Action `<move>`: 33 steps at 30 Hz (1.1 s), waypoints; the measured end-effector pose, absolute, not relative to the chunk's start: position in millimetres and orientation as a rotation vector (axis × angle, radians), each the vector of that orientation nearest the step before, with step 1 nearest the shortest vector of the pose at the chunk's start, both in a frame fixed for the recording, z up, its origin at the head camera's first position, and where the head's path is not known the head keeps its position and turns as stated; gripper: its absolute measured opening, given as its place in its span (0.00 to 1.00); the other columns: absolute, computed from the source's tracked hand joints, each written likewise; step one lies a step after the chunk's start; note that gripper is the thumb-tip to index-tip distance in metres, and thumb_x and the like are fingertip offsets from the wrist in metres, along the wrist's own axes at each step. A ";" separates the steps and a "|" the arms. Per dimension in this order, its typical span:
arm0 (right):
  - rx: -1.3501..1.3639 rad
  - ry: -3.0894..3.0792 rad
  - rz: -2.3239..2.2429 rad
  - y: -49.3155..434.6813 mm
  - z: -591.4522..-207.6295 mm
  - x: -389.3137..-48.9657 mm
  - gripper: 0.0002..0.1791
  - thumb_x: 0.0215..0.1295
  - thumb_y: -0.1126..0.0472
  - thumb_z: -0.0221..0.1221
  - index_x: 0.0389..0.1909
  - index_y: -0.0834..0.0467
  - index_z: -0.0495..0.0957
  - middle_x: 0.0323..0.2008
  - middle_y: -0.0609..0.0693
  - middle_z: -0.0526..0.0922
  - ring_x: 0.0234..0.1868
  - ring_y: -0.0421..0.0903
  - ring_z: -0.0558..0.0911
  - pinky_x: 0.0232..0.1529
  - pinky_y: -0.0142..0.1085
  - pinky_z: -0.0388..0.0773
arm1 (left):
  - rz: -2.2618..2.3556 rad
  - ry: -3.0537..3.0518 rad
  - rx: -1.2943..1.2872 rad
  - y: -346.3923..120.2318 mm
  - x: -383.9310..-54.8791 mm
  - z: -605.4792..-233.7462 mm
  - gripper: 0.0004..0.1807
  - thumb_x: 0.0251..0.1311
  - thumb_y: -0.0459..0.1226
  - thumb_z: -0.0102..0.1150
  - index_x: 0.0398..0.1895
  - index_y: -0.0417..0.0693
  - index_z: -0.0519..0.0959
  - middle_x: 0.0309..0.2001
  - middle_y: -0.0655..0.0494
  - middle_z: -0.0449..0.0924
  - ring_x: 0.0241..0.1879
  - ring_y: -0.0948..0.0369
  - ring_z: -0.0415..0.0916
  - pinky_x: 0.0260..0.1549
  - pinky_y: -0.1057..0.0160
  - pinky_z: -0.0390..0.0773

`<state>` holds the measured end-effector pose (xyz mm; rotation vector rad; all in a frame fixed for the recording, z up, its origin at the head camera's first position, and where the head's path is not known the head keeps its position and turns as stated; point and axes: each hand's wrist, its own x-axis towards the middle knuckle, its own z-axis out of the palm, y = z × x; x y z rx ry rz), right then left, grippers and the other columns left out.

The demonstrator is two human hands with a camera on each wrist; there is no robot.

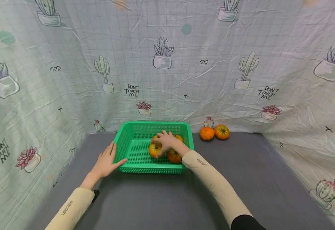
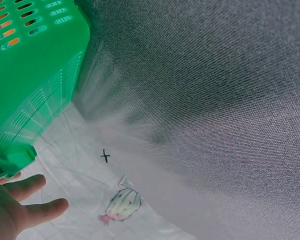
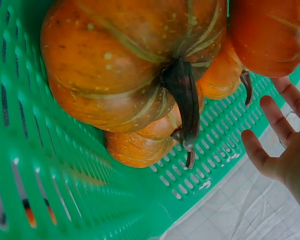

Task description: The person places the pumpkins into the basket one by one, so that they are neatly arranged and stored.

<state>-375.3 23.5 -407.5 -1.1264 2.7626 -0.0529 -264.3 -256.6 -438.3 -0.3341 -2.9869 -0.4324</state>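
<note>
A green plastic basket [image 1: 153,166] holds several small orange pumpkins on its right side. My left hand [image 1: 105,162] rests at the basket's left rim, fingers straight and thumb spread over the near corner. My right hand [image 1: 167,142] reaches into the basket over the pumpkins, its fingers spread beside a yellow-orange pumpkin [image 1: 155,150]. A darker pumpkin [image 1: 174,156] lies under the right wrist. In the right wrist view, a large pumpkin [image 3: 125,60] with a dark stem fills the foreground. Another pumpkin [image 3: 270,37] sits by the right fingertips [image 3: 270,107]; firm contact cannot be made out.
Two more pumpkins, one deep orange [image 1: 207,133] and one yellow-striped [image 1: 222,132], stand outside the basket to its right, near the back edge. A dark grey tabletop [image 1: 144,201] lies under everything. A cactus-print curtain [image 1: 184,105] hangs behind and along both sides.
</note>
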 end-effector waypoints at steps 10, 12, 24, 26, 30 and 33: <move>-1.065 2.711 0.020 20.9 -412.6 -375.6 0.41 0.41 0.39 0.66 0.61 0.36 0.63 0.67 0.50 0.55 0.67 0.57 0.51 0.62 0.61 0.48 | -0.436 -3.003 -0.325 -258.1 -263.8 -439.9 0.52 0.55 0.63 0.42 0.68 0.33 0.40 0.69 0.36 0.36 0.66 0.36 0.42 0.54 0.31 0.49; -1.059 2.708 0.046 20.3 -412.2 -375.7 0.42 0.41 0.38 0.66 0.61 0.36 0.62 0.67 0.49 0.55 0.67 0.56 0.52 0.62 0.60 0.49 | -0.440 -3.005 -0.323 -258.4 -263.8 -439.3 0.52 0.55 0.64 0.42 0.68 0.33 0.40 0.69 0.36 0.36 0.66 0.36 0.42 0.54 0.31 0.49; -1.092 2.682 0.101 18.9 -415.7 -371.0 0.40 0.43 0.37 0.63 0.61 0.39 0.64 0.68 0.52 0.55 0.70 0.59 0.47 0.64 0.60 0.46 | -0.428 -3.002 -0.332 -257.3 -263.5 -438.6 0.52 0.56 0.63 0.42 0.68 0.33 0.40 0.69 0.36 0.36 0.66 0.36 0.42 0.53 0.31 0.49; -1.103 2.687 0.128 18.6 -416.5 -370.3 0.40 0.43 0.36 0.63 0.61 0.39 0.64 0.67 0.53 0.55 0.69 0.59 0.47 0.63 0.60 0.46 | -0.429 -3.002 -0.333 -257.0 -263.5 -438.8 0.52 0.56 0.63 0.42 0.68 0.33 0.40 0.69 0.36 0.36 0.66 0.36 0.42 0.53 0.30 0.49; -1.086 2.679 0.142 18.2 -416.6 -369.7 0.41 0.43 0.35 0.62 0.62 0.39 0.63 0.68 0.54 0.53 0.70 0.58 0.46 0.64 0.59 0.46 | -0.432 -3.001 -0.327 -256.7 -263.6 -438.9 0.52 0.55 0.64 0.42 0.68 0.33 0.40 0.69 0.36 0.36 0.66 0.36 0.42 0.53 0.31 0.49; -1.042 2.660 0.126 18.0 -415.5 -369.2 0.42 0.44 0.36 0.62 0.63 0.39 0.60 0.69 0.54 0.51 0.70 0.58 0.46 0.64 0.58 0.46 | -0.439 -2.998 -0.325 -256.8 -263.7 -438.5 0.52 0.55 0.63 0.42 0.68 0.33 0.40 0.69 0.36 0.36 0.66 0.36 0.42 0.53 0.31 0.49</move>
